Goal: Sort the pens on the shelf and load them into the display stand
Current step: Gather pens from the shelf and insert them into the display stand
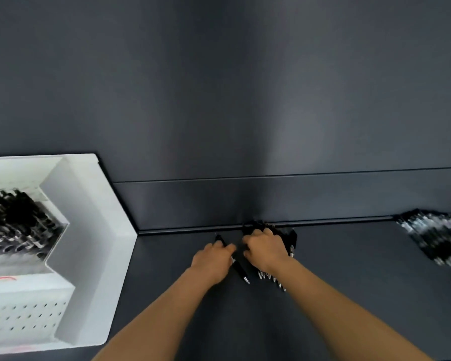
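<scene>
Dark grey shelf point(349, 295). Left hand point(212, 259) knuckles-up, fingers curled round one black pen point(240, 271), silver tip pointing near. Right hand point(267, 250) just beside it, clamping a pen bundle point(288, 239). White stand point(97, 217) left, part-filled.

Blurred pen pile point(432, 238) and display stand point(94, 217) run past opposite edges.

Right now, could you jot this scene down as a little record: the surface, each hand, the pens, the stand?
surface: dark shelf
left hand: grips one black pen
right hand: fingers curled over a bunch of pens, silver tips pointing towards the person
pile: more pens, far right, apart from both hands, blurred
stand: white, at left
loaded pens: already standing in the stand
</scene>
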Motion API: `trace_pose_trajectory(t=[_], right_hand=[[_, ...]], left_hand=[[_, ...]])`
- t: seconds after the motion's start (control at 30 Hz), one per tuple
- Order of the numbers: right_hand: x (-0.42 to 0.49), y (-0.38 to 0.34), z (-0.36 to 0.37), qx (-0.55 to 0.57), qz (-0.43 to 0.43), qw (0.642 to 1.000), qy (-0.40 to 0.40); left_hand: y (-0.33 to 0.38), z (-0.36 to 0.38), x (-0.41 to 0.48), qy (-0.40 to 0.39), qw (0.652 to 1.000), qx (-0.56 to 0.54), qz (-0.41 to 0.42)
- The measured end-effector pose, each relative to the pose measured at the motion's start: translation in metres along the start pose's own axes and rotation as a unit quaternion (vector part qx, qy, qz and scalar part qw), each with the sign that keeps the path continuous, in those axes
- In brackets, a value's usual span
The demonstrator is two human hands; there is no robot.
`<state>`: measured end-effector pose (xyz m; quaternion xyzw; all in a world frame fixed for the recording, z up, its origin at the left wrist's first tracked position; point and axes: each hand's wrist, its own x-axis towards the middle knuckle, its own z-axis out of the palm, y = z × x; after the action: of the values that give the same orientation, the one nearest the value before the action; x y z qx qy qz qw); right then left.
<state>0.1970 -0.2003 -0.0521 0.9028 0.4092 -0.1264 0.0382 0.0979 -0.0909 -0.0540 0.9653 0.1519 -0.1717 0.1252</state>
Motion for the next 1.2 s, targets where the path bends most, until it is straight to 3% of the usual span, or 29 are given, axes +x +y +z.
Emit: trace_pose_trajectory(t=[0.23, 0.43, 0.63, 0.83, 1.0, 1.13, 1.2], right_hand=[[0.014, -0.009, 0.008, -0.022, 0.007, 0.999, 0.025], [0.023, -0.017, 0.003, 0.161, 0.021, 0.987, -0.017], [0.031, -0.021, -0.016, 0.402, -0.015, 0.915, -0.014], [0.017, -0.037, -0.046, 0.505, -0.056, 0.860, 0.047], [0.005, -0.068, -0.067, 0.542, -0.092, 0.829, 0.099], [-0.002, -0.108, -0.088, 0.508, -0.135, 0.839, 0.138], [-0.006, -0.129, -0.101, 0.513, -0.159, 0.828, 0.159]], left_hand=[[-0.003, 0.010, 0.007, 0.018, 0.996, -0.047, -0.074], [-0.023, 0.013, -0.005, 0.087, 0.984, -0.126, -0.088], [-0.034, -0.008, -0.008, 0.175, 0.924, -0.329, -0.088], [-0.032, -0.030, -0.021, 0.259, 0.824, -0.497, -0.081], [-0.043, -0.048, -0.048, 0.325, 0.797, -0.506, -0.056], [-0.064, -0.062, -0.077, 0.391, 0.793, -0.465, -0.047], [-0.076, -0.070, -0.092, 0.421, 0.797, -0.430, -0.045]])
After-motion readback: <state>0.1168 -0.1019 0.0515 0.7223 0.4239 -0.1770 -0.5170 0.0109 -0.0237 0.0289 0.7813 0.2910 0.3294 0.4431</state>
